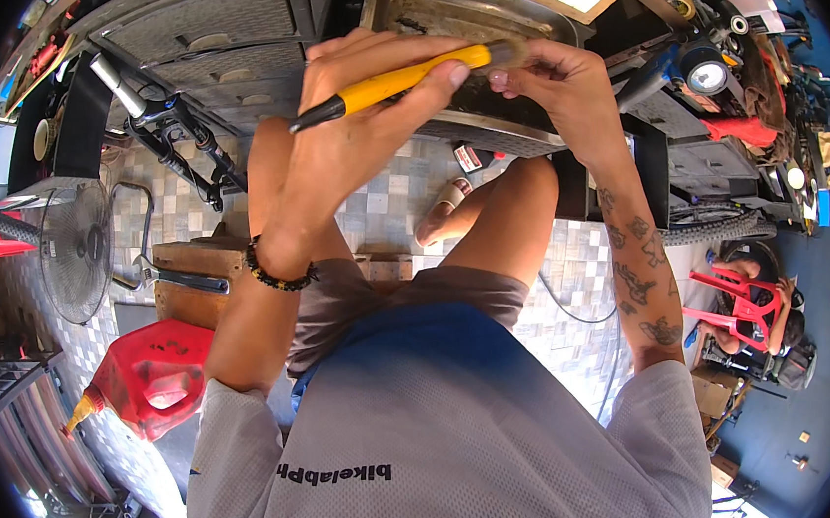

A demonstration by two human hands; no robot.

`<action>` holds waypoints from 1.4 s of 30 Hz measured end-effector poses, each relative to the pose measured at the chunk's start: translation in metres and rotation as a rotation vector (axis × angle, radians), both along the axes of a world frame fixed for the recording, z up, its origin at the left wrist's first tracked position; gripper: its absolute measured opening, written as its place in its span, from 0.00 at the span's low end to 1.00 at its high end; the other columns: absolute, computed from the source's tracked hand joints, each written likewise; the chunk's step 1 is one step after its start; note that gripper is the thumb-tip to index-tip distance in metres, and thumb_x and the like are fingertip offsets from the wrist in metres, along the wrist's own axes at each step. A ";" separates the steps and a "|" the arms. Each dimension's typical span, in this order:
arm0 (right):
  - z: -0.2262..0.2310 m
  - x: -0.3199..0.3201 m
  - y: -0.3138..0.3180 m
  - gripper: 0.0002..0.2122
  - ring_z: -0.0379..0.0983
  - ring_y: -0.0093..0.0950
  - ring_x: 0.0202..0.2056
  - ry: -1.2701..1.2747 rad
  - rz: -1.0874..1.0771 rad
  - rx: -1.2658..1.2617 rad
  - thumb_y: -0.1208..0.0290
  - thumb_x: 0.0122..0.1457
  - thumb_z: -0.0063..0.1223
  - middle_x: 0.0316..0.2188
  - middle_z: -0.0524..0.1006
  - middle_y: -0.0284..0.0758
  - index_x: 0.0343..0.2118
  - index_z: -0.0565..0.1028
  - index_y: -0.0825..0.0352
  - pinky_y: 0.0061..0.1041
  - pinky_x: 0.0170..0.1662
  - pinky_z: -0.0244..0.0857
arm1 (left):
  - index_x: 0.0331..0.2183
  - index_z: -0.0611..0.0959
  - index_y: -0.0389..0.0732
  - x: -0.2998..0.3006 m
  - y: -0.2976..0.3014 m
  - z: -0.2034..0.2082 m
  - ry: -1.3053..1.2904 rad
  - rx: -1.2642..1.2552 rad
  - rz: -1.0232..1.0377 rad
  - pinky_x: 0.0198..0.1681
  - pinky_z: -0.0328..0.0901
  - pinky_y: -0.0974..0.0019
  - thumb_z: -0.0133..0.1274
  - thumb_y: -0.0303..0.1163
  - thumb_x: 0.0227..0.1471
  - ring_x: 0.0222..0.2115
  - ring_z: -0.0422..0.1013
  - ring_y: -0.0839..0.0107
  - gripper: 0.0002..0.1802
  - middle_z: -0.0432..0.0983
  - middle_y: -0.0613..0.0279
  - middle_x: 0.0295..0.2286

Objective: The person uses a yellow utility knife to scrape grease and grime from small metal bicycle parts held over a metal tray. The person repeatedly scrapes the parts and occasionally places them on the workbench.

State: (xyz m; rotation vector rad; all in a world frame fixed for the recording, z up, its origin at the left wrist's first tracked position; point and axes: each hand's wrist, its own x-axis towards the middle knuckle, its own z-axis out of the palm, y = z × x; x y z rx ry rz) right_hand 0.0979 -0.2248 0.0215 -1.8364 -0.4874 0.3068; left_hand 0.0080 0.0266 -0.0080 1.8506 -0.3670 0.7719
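Forearms rise from the lower edge of the view, over a grey mesh jersey and bent bare knees, so the person appears to be seated low with the work lifted up in front of the chest. That height brings both hands together just in front of the metal tray, which sits far and centre; I judge anything loosened would fall toward it rather than onto the tiled floor.

The left hand is closed around a brush with a yellow handle. Its fingers wrap over the top of the handle and the thumb presses along its side, a firm scrubbing grip. The black end of the handle points left and near, while the bristle end runs right toward the other hand. A beaded bracelet circles this wrist, which is bent back so the tool lies nearly level.

The right hand meets the bristle end, its fingertips pinched together around something small there. What it pinches is hidden by the fingers and bristles, so I cannot tell its kind. The tattooed right forearm climbs steeply from the right, elbow low, wrist curled inward toward the brush.

Nearer on the left, a red fuel can with a yellow spout stands on the floor beside a wooden block. Farther left stands a floor fan.
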 end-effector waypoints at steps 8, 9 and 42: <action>-0.002 0.005 -0.010 0.15 0.85 0.19 0.41 -0.008 -0.023 0.019 0.79 0.70 0.69 0.41 0.90 0.36 0.58 0.87 0.73 0.22 0.49 0.80 | 0.42 0.98 0.53 -0.009 0.004 0.001 0.011 0.576 0.226 0.50 0.67 0.59 0.75 0.45 0.56 0.32 0.80 0.62 0.13 0.91 0.66 0.34; -0.004 0.007 -0.009 0.14 0.85 0.19 0.41 -0.036 -0.007 0.005 0.79 0.70 0.69 0.41 0.90 0.36 0.57 0.87 0.74 0.22 0.49 0.80 | 0.42 0.98 0.53 -0.007 0.001 0.002 0.046 0.463 0.220 0.50 0.67 0.59 0.74 0.46 0.56 0.32 0.80 0.62 0.13 0.91 0.66 0.34; -0.013 0.001 0.000 0.13 0.87 0.23 0.42 0.067 -0.007 0.036 0.78 0.71 0.68 0.41 0.91 0.39 0.55 0.86 0.75 0.25 0.50 0.81 | 0.41 0.98 0.49 -0.011 -0.018 0.010 0.222 -0.115 0.154 0.50 0.71 0.61 0.72 0.40 0.61 0.34 0.83 0.67 0.09 0.93 0.66 0.34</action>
